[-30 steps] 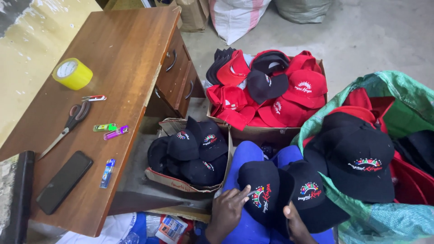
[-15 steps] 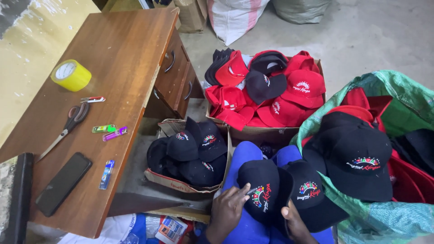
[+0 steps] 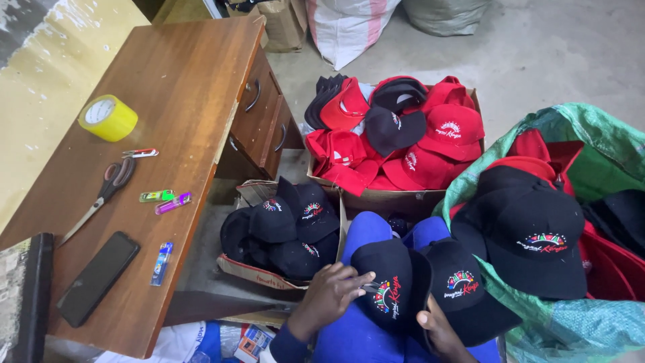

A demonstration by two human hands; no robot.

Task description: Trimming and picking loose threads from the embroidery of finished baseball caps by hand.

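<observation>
On my lap, over blue trousers, lie two black caps with coloured embroidery. My left hand (image 3: 330,294) rests on the left black cap (image 3: 388,290), fingers pressed onto its front panel near the stitching. My right hand (image 3: 440,331) grips the lower edge of the caps, between the left one and the right black cap (image 3: 463,292). A cardboard box of black caps (image 3: 282,228) sits just left of my knees. Another black cap (image 3: 531,232) lies on top of the green woven sack (image 3: 571,134) to my right.
A cardboard box of red and black caps (image 3: 396,134) stands ahead on the concrete floor. The wooden desk (image 3: 181,87) at left holds yellow tape (image 3: 107,117), scissors (image 3: 104,191), lighters (image 3: 164,199) and a black phone (image 3: 99,277). Sacks lean at the back.
The hands shift only slightly on the caps on my lap. Everything else stays where it was.
</observation>
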